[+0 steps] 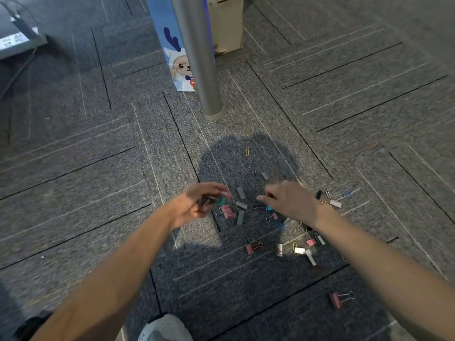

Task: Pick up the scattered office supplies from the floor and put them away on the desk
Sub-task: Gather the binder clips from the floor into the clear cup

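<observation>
Binder clips, staple strips and paper clips lie scattered on the grey carpet. My left hand [199,204] is cupped around several clips, a teal one [222,200] showing at its fingertips. Just beside it lies a pink binder clip [227,212] among grey staple strips [241,205]. My right hand [288,201] hovers over the pile with thumb and forefinger pinched together; whether anything is between them is hidden. A yellow paper clip [247,151] lies farther out. Another pink clip [336,299] sits apart at the near right.
A grey metal desk leg [199,57] stands on the carpet straight ahead, with a blue cartoon paper bag [172,45] and a cardboard box [229,23] behind it. A white shoe [165,328] shows at the bottom edge. Another bag is at the far left.
</observation>
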Demonstrator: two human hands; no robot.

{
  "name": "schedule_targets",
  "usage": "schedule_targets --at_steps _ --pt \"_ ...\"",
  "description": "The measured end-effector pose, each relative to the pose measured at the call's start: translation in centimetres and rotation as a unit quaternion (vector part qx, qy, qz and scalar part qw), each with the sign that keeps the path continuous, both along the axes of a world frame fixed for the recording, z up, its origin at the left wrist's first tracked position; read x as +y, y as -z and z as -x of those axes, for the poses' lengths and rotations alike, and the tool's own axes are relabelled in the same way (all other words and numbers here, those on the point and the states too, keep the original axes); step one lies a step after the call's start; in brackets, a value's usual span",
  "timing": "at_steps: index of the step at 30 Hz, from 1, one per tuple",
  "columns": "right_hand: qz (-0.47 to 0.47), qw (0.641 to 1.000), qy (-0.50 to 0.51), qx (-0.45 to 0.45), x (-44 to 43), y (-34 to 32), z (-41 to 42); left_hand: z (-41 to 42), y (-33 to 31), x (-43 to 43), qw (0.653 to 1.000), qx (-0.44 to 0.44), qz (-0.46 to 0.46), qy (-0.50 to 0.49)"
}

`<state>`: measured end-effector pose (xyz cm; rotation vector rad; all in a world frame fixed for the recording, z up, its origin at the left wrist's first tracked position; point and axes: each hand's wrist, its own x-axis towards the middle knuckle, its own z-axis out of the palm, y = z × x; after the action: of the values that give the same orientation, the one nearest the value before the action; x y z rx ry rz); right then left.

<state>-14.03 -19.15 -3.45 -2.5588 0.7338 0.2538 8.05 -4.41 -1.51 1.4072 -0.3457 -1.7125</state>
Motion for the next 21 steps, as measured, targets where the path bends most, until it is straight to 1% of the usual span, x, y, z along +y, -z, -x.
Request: schedule_targets --at_steps 2,4,6,9,11,13,14,15,16,17,18,19,20,21 --pt "0.052 0.997 -0.041 0.033 -0.2 -0.4 0.2 0.0 -0.3 0.1 0.998 0.05 0.003 -0.044" --pt "0.08 0.993 -0.069 0.057 -0.3 -0.6 0.3 0.0 -0.5 0.2 0.997 0.044 -0.009 -0.057" --pt "0.093 0.989 -0.085 0.08 -0.4 -0.5 0.3 0.2 -0.5 0.2 0.998 -0.005 -0.022 -0.051" --pt "0.091 0.984 -0.103 0.111 -0.1 -0.4 0.4 0.6 -0.2 0.1 0.994 -0.101 -0.032 -0.027" --pt "0.09 0.982 -0.107 0.127 0.2 -0.6 0.4 0.8 0.0 -0.2 0.987 -0.158 -0.038 -0.008" --pt "0.076 0.985 -0.099 0.12 0.2 -0.6 0.5 0.8 0.1 -0.4 0.969 -0.241 -0.039 0.042" --pt "0.067 0.986 -0.095 0.117 0.2 -0.4 0.5 0.8 0.1 -0.4 0.949 -0.3 -0.035 0.092" --pt "0.046 0.989 -0.083 0.109 0.3 -0.4 0.4 0.8 0.0 -0.3 0.916 -0.369 -0.03 0.157" --pt "0.004 0.994 -0.053 0.091 0.3 -0.2 0.2 0.9 -0.1 -0.3 0.871 -0.434 -0.028 0.229" --pt "-0.065 0.996 0.0 0.057 0.4 -0.2 0.0 1.1 -0.1 -0.1 0.824 -0.484 -0.031 0.293" --pt "-0.154 0.986 0.07 0.015 0.4 -0.3 -0.3 1.4 -0.2 0.0 0.786 -0.516 -0.038 0.34" --pt "-0.249 0.957 0.145 -0.029 0.3 -0.4 -0.5 1.7 -0.2 0.0 0.756 -0.539 -0.04 0.37" --pt "-0.344 0.912 0.211 -0.071 0.2 -0.6 -0.6 2.0 -0.1 0.0 0.728 -0.563 -0.035 0.39" --pt "-0.426 0.86 0.259 -0.111 0.1 -0.7 -0.6 2.2 0.1 -0.1 0.697 -0.592 -0.025 0.404"
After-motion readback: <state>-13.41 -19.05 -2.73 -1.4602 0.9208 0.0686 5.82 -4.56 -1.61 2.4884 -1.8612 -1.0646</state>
